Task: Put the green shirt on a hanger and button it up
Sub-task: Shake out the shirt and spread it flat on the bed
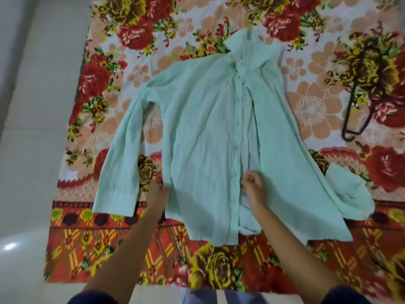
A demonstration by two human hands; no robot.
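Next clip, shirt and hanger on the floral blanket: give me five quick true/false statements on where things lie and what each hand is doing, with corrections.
1. The green shirt lies spread on the floral blanket. True.
2. The black hanger is inside the shirt. False: it lies apart on the blanket, to the shirt's right.
3. The right hand pinches fabric near the button placket. True.
4. The left hand holds the hanger. False: it touches the shirt's left side edge.
5. The shirt's collar points toward the person. False: it points away; the hem is nearest.
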